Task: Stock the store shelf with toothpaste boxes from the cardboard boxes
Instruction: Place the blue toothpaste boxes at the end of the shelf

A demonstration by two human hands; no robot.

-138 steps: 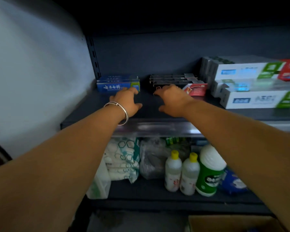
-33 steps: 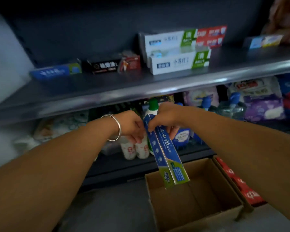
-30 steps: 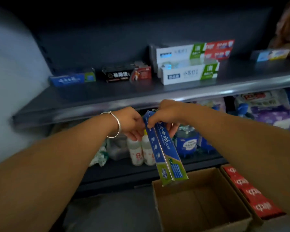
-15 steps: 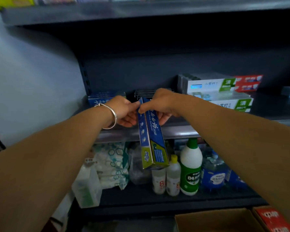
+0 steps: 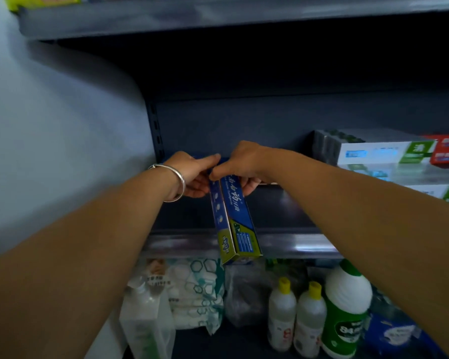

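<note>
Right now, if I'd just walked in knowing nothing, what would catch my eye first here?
Probably the blue toothpaste box at centre, pinched at its top end by the left hand and the right hand, its green end hanging in front of the shelf edge. Next, the white-and-green boxes stacked on the right of that shelf, and the big green-capped bottle on the shelf below.

toothpaste box (image 5: 232, 213): deep blue with white script, its lower end green-yellow with a small blue panel
bracelet (image 5: 180, 178): silver, on the left wrist
stacked cartons (image 5: 373, 154): at 3 o'clock, white with green ends and blue marks; a red one further right
shelf (image 5: 283, 239): dark grey, shiny pale front edge
small bottles (image 5: 296, 312): at 5 o'clock, white, yellow caps, red print
large bottle (image 5: 346, 307): white and green, dark label
packet (image 5: 197, 288): at 6 o'clock, white with a teal hexagon pattern
wall (image 5: 49, 125): pale grey-blue
</note>
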